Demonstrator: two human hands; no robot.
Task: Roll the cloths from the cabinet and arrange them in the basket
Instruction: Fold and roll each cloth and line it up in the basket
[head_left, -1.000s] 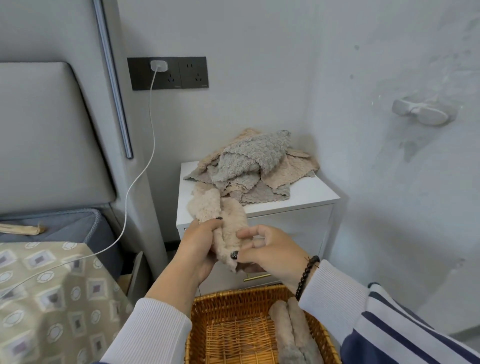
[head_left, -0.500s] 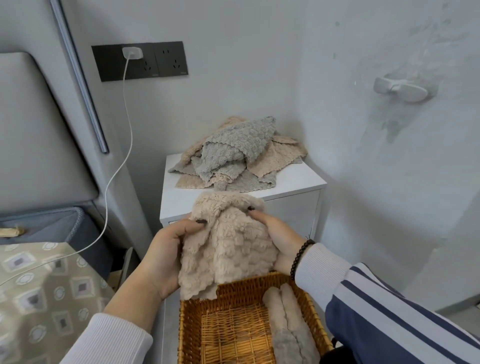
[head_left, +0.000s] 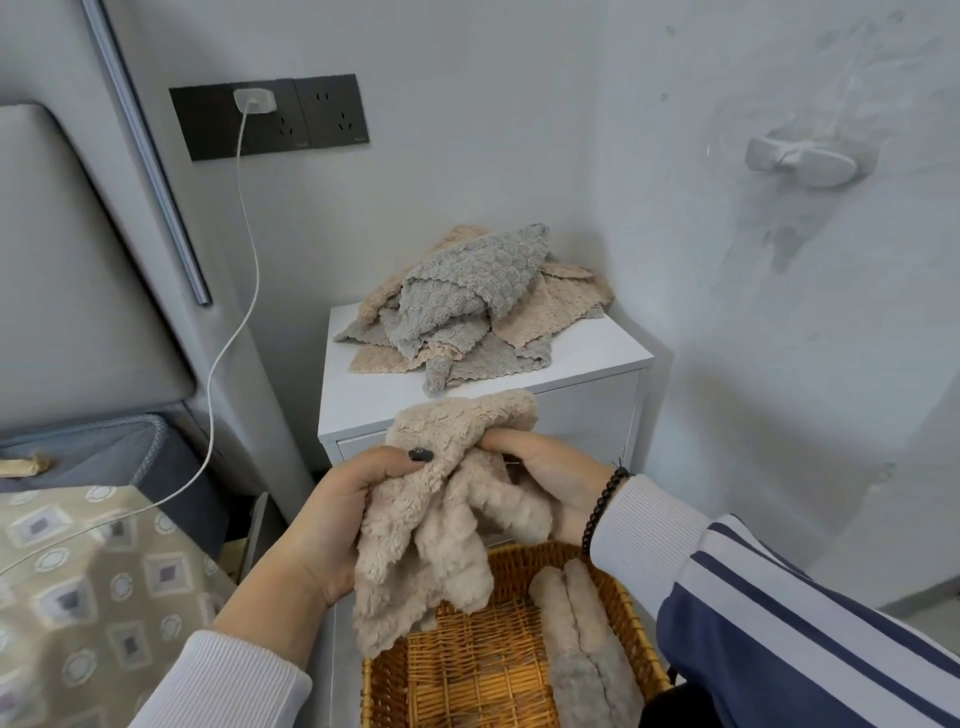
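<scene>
Held cloth (head_left: 447, 514) hangs between both hands, gripped by left hand (head_left: 332, 519) on its left edge and right hand (head_left: 556, 483) on its right. Its lower end drops below the fingers (head_left: 410, 462) into the near-left part of the basket (head_left: 613, 587). Two rolled cloths (head_left: 582, 639) lie side by side in the basket, right of and below the fingers. Cabinet (head_left: 613, 353) stands beyond the fingers; cloth pile (head_left: 467, 306) on its top, toward the back. Wall socket (head_left: 270, 117) up left of the fingers, cable (head_left: 228, 338) hanging from it down-left. Wall hook (head_left: 800, 163) up right.
</scene>
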